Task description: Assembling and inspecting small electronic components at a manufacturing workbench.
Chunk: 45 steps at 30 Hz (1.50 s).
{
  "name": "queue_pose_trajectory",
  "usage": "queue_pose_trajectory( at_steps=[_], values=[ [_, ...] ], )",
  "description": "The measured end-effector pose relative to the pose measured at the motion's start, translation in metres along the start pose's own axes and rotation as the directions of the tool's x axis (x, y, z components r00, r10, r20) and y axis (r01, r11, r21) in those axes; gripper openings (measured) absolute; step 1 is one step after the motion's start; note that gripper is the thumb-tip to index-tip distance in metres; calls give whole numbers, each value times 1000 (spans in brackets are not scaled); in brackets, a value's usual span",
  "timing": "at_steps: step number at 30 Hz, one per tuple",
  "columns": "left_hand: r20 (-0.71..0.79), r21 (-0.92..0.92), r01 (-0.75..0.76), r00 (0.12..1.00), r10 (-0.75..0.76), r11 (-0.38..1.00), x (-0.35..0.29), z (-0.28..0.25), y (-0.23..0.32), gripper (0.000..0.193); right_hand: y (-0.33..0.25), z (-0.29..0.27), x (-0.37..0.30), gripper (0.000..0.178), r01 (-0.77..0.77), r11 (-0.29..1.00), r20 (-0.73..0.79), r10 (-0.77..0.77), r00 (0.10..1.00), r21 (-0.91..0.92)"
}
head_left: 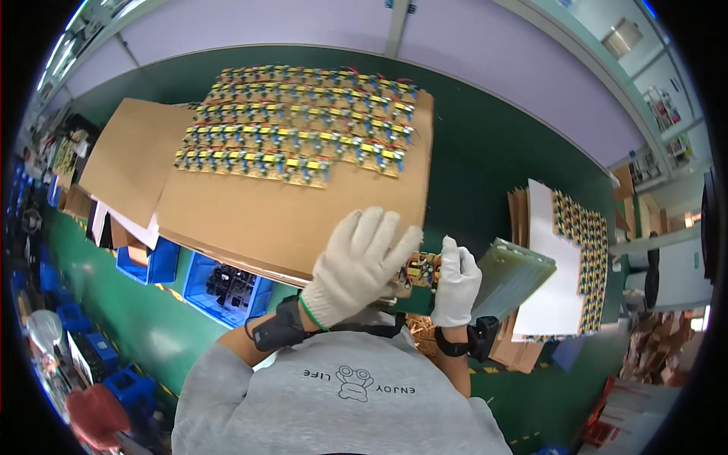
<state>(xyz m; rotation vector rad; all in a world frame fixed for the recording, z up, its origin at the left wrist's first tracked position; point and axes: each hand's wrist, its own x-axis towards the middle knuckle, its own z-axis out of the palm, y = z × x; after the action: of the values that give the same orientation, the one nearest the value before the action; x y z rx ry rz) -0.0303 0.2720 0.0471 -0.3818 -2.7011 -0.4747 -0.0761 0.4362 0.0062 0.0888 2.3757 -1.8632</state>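
My left hand (356,265), in a white knitted glove, is spread flat over the near right corner of the cardboard (250,216), its thumb beside a small circuit board (418,271). That board carries yellow and dark parts and lies in front of my body. My right hand (457,288), gloved too, is closed at the board's right edge; its fingertips partly hide the hold. Rows of similar circuit boards (292,117) with yellow and blue parts cover the far part of the cardboard.
A greenish slab (514,277) leans to the right of my right hand. Beyond it, more circuit boards (580,227) lie on a white sheet (542,265). Blue bins (227,288), one with black parts, stand on the floor at left. A lilac partition (516,68) borders the green table.
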Motion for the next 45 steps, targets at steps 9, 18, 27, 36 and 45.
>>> queue_pose_trajectory(
  at_steps=[9,18,27,36,45],
  values=[
    [-80,33,114,991,-111,993,-45,-17,-51,70,-24,77,7,32,-69,972,333,-10,943,223],
    [-116,-96,139,982,-150,986,-60,-23,-91,66,-12,112,19,28,-246,920,406,108,907,305],
    [-19,-146,269,961,-275,952,-66,-15,-109,67,-38,106,31,50,387,491,182,-414,892,-780],
    [-82,-138,142,985,-154,980,-68,-15,-115,66,-20,87,56,55,634,629,603,-309,736,-451],
    [-113,-108,208,969,-220,972,-69,-12,-110,75,-32,128,76,49,677,579,510,-455,730,-454]
  ],
)
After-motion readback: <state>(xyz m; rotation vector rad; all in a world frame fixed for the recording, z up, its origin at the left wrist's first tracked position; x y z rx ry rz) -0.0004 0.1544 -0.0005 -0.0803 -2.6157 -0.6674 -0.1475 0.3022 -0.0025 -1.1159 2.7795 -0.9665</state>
